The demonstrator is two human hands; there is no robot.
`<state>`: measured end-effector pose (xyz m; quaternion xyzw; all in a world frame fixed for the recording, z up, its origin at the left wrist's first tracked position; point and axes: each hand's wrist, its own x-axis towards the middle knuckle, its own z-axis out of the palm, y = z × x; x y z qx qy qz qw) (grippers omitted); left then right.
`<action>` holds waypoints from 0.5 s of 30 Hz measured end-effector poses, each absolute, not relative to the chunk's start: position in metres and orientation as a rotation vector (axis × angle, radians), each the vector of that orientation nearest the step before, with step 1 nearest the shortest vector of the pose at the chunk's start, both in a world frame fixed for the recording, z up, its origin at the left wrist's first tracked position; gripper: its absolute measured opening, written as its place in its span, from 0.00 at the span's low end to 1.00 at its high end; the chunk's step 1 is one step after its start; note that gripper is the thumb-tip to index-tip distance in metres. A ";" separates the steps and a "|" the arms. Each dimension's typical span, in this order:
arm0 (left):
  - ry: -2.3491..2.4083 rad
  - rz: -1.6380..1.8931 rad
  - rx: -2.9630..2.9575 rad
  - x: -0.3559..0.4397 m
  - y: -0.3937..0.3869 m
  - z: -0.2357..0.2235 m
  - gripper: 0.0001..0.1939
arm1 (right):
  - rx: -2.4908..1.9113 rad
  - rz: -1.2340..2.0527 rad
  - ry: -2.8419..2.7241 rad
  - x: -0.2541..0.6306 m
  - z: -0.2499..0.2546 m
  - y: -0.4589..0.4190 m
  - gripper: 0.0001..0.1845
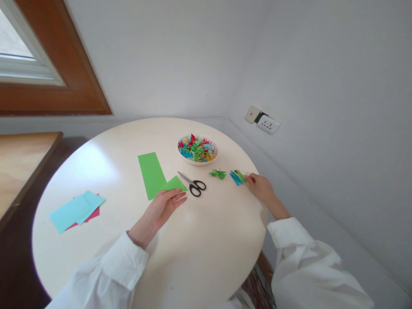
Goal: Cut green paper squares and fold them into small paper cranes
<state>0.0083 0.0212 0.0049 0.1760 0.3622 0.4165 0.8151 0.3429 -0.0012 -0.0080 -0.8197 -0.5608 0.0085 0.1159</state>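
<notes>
My left hand (pixel 165 205) lies flat with fingers stretched out, holding down a small green paper square (pixel 174 183) at the end of a long green paper strip (pixel 151 174). Black-handled scissors (pixel 193 184) lie just to the right of that hand. My right hand (pixel 261 187) reaches to the table's right side, its fingertips at a small stack of green and blue paper strips (pixel 237 176). Between the scissors and that stack sits a folded green paper figure (pixel 218 173).
A white bowl (pixel 212 159) full of small coloured folded paper figures stands behind the scissors. Light blue sheets (pixel 75 210) over a pink sheet (pixel 93 215) lie at the left of the round cream table (pixel 199 249). A wall socket (pixel 268 124) sits at the right.
</notes>
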 end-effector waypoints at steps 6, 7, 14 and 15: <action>0.852 0.869 0.628 0.006 0.021 0.001 0.06 | -2.204 -0.004 -1.622 0.318 0.017 0.002 0.20; 0.852 0.861 0.686 0.006 0.021 0.001 0.07 | -2.125 0.031 -1.611 0.307 0.023 0.003 0.20; 0.916 0.814 1.060 0.003 0.022 0.003 0.10 | -1.533 0.613 -1.723 0.200 0.041 0.009 0.15; 0.919 0.801 1.104 0.002 0.022 0.000 0.09 | -1.483 0.669 -1.755 0.188 0.039 0.011 0.14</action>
